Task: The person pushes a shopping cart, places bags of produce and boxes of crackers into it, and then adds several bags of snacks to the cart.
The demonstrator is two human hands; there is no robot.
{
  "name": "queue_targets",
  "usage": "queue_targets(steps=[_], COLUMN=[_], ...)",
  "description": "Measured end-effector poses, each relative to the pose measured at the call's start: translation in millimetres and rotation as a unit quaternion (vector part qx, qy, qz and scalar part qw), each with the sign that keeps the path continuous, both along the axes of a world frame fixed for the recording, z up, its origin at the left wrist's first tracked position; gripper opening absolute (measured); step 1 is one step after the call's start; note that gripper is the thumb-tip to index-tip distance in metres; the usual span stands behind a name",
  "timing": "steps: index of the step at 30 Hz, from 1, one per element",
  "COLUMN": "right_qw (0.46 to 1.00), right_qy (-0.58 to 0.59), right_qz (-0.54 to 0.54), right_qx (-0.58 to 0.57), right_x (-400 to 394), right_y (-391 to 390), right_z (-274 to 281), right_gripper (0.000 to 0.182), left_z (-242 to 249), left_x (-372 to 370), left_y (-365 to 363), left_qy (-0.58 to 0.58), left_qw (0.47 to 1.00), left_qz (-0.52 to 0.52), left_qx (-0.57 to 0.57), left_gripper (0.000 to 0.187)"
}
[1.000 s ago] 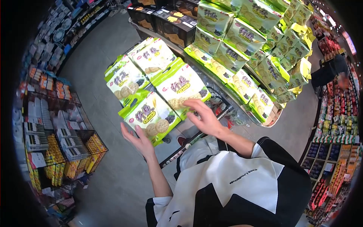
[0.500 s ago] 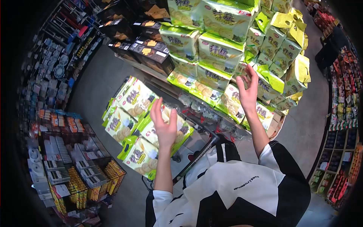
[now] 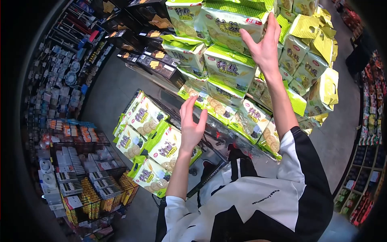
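Both hands were raised toward the stacked display of green cracker bags (image 3: 225, 68) that filled the upper centre of the frame. The right hand (image 3: 264, 46), high in the upper right, had its fingers spread and laid against the top bag (image 3: 231, 22) of the stack; it touched the bag's face and edge, but the fingers had not closed round it, so this read as a steadying or reaching touch rather than a firm grasp. The left hand (image 3: 192, 125), near the middle of the frame, was open and held nothing, palm turned toward the stack, hovering in front of the lower bags without clear contact.

Below it, in the lower left of centre, more bags of the same kind lay on the cart (image 3: 155, 137), piled flat and overlapping. Dark boxes (image 3: 155, 60) sat on the shelf edge to the upper left of the green stack, and wire baskets of small goods (image 3: 80, 177) stood at the lower left.

Judged from this, the step in hand was reaching up to the top of the display. The next move would call for the right hand to close on the upper bag while the left came up under or against it, since the stack leaned and the neighbouring bags looked loosely set.
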State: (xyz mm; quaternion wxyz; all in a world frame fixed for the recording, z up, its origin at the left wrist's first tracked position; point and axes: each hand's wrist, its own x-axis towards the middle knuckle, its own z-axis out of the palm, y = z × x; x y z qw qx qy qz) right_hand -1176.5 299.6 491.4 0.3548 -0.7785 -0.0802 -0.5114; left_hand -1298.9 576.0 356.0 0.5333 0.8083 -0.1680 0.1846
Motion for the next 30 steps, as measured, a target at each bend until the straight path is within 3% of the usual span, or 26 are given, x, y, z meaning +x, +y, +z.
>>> queue_targets(steps=[2,7,14,20,23,30], right_qw=[0.996,0.997,0.996,0.992,0.977,0.950], right_qy=[-0.032,-0.038,-0.081,-0.073,-0.103,-0.174], right_qz=[-0.060,-0.047,-0.006,0.084,0.145,0.192], right_qx=[-0.054,-0.054,-0.036,0.060,0.116,0.173], right_x=[9,12,19,28,24,-5], right_y=[-4,0,3,-5,6,11], right_z=[-7,-15,-23,-30,-24,0], right_gripper=[0.101,0.100,0.091,0.080,0.074,0.077], left_z=[-8,-13,0,14,36,106], left_x=[-1,-1,5,16,36,94], left_y=[4,12,11,15,14,2], left_qy=[0.053,0.061,0.032,0.029,0.025,-0.018], left_qw=[0.997,0.990,0.984,0.979,0.988,0.978], left_qz=[-0.002,0.035,0.018,-0.022,-0.032,-0.096], left_qx=[-0.062,-0.123,-0.174,-0.202,-0.148,-0.182], left_gripper=[0.048,0.034,0.032,0.038,0.043,0.073])
